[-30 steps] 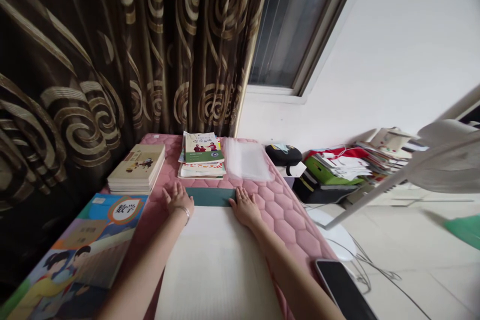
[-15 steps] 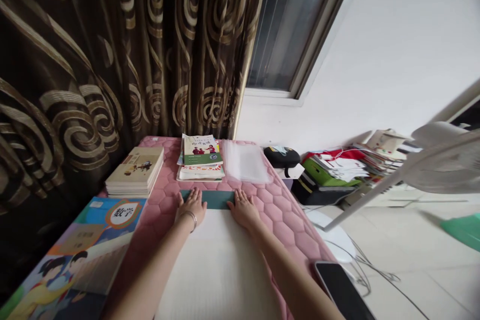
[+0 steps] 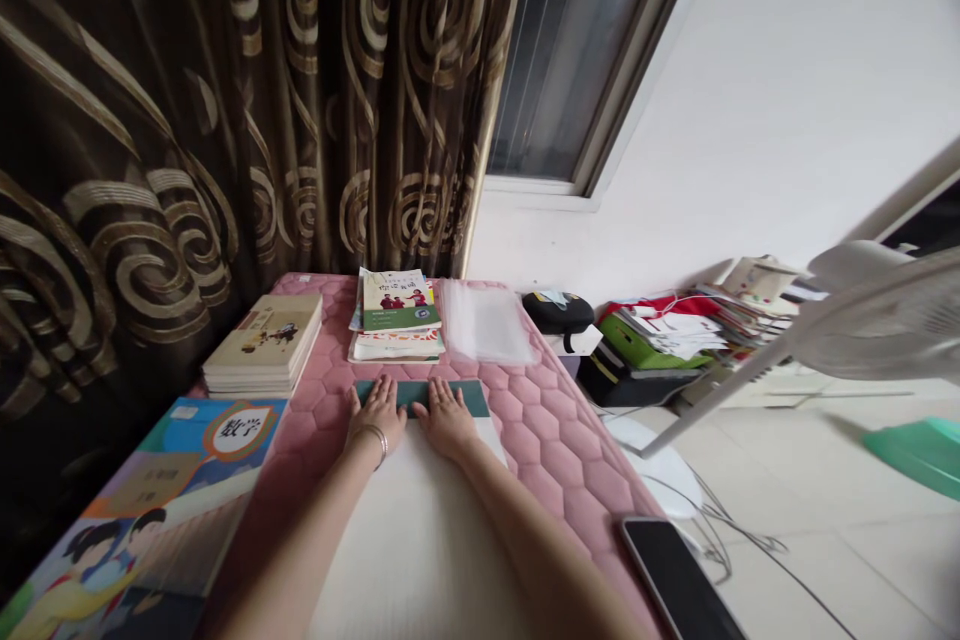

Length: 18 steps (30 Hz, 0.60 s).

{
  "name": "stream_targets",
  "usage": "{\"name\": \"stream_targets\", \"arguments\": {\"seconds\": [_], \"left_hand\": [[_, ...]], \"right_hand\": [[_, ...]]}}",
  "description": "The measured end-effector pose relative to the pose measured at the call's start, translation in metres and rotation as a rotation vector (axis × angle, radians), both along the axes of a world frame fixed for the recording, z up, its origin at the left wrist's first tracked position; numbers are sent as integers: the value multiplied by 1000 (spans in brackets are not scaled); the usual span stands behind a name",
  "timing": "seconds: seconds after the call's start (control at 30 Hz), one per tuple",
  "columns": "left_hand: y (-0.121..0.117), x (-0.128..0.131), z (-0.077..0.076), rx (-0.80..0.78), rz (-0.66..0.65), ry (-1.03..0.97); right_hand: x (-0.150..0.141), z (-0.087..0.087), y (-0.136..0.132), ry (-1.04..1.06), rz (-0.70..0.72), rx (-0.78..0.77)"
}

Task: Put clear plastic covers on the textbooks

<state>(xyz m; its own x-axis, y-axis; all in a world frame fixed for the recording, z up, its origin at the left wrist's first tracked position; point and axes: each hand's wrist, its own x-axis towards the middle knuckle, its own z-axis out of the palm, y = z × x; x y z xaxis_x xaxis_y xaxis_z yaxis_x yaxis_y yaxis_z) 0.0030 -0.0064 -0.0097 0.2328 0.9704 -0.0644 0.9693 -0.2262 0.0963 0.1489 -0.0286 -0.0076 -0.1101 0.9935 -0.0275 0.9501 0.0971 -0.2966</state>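
Note:
A long white sheet (image 3: 420, 530) with a teal band (image 3: 474, 398) across its far end lies flat in front of me. My left hand (image 3: 377, 415), wearing a bracelet at the wrist, presses palm down on the left part of the band, fingers pointing away. Close beside it, my right hand (image 3: 448, 420) rests flat on the band and the white part below, fingers spread a little. Neither hand grips anything. Whether the sheet is paper, film or an opened book cover, I cannot tell.
The pink quilted surface (image 3: 559, 435) bears a large maths textbook (image 3: 172, 510), a stack of tan books (image 3: 262, 340), a pile of booklets (image 3: 397, 305) and clear plastic covers (image 3: 487, 322). A phone (image 3: 675, 575) lies at the right edge, near a white fan (image 3: 712, 400).
My right hand has slid left along the teal band, closer to my left hand, uncovering the band's right end. My left hand stays at about the same spot.

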Motion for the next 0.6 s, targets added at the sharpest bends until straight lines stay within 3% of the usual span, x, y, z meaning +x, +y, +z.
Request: {"name": "stream_targets", "arguments": {"seconds": [0.1, 0.2, 0.4, 0.5, 0.6], "left_hand": [[-1, -8, 3, 15, 36, -7], [-1, -22, 6, 3, 77, 12], [-7, -41, 9, 20, 94, 48], [-28, -38, 14, 74, 88, 86], [-75, -34, 17, 106, -34, 70]], "right_hand": [[31, 0, -5, -76, -99, -5], [52, 0, -9, -128, -112, 15], [54, -2, -9, -172, -109, 13], [52, 0, -9, -184, -109, 11], [50, 3, -9, -206, -110, 11]]}}
